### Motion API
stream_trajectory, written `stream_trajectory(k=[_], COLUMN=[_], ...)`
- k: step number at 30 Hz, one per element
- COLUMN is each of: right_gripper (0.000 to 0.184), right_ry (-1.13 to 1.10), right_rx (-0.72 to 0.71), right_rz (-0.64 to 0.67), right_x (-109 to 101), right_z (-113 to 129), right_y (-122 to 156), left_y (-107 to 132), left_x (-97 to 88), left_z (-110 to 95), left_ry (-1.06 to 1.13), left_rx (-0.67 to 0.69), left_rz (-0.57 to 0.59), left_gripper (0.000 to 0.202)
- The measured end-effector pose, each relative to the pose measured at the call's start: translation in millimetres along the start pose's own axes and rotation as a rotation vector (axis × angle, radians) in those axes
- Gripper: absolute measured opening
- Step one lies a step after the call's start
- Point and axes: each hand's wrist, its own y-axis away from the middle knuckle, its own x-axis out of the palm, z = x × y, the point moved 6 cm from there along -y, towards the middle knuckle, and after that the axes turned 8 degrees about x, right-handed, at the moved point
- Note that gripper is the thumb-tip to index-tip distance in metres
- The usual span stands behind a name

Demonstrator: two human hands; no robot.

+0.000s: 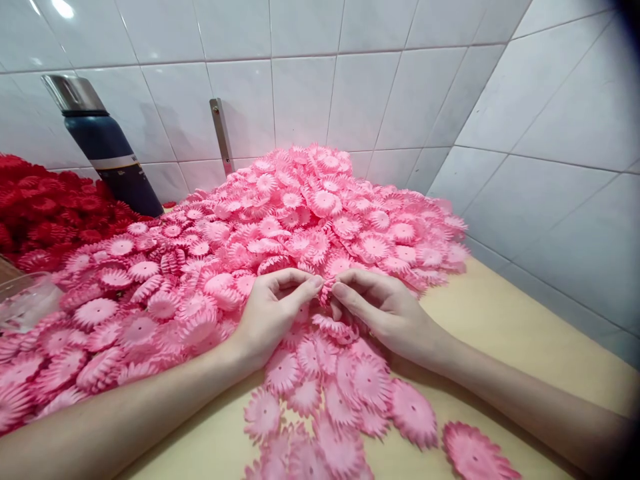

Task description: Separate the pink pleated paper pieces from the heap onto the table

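Observation:
My left hand (pixel 275 310) and my right hand (pixel 387 310) meet in front of a large heap of pink fabric flower pieces (pixel 325 200). Between their fingertips is a small pink flower piece (pixel 325 292), pinched from both sides and partly covered by the fingers. Just below the hands, another pink piece (pixel 337 327) is near my right fingers. Flat, frilled-edge pink pieces (pixel 340 440), each with a small hole in the middle, lie spread between my forearms. One deeper pink disc (pixel 475 453) sits apart, close to my right forearm.
A dark blue bottle (pixel 117 160) with a metal cap stands at the back left, beside a heap of red flower pieces (pixel 60 210). At the left edge is a clear plastic container (pixel 30 303). White tiled walls (pixel 305 93) bound the yellowish table (pixel 490 320).

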Motion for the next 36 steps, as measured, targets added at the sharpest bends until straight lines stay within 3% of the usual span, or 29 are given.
stream_trajectory(k=[11,28,36], right_gripper=[0.015,0.014,0.013], right_ry=[0.017,0.085,0.055], right_rx=[-0.029,-0.072,-0.064], right_rz=[0.025,-0.073,-0.060], right_x=[0.5,-3.3,-2.7], right_z=[5.6,9.1,10.4], right_y=[2.8,2.3,2.4], left_y=[0.8,-1.4,-2.1], left_x=[-0.4,-3.9,-3.7], left_z=[1.9,5.4,6.9], left_ry=[-0.014,-0.015,0.016], left_rx=[-0.026,-0.029,-0.052], left_rz=[0.016,-0.009,-0.002], left_gripper=[0.017,0.016,0.011])
